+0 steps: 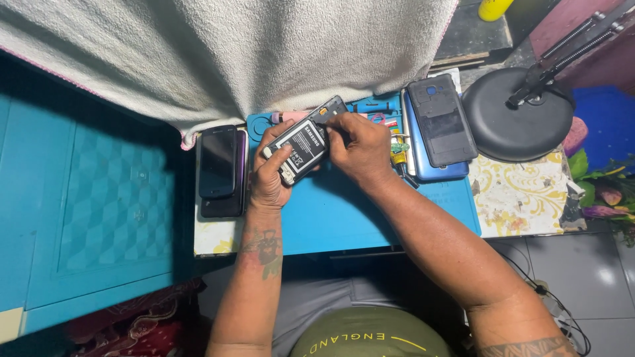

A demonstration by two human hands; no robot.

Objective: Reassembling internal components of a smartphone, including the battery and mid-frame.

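Observation:
My left hand point(271, 173) grips an opened phone point(305, 142) with its back off, held above a blue work mat point(344, 218). A grey and black battery sits in the phone's back, label up. My right hand point(360, 147) rests on the phone's upper right end, fingers pressing at the battery's edge. Both hands hold the same phone between them.
Two dark phones point(219, 168) lie stacked left of the mat. A blue phone with a grey back cover point(442, 125) lies to the right, beside a round black lamp base point(516, 119). A pale towel point(264, 46) hangs over the back. Small tools lie at the mat's top.

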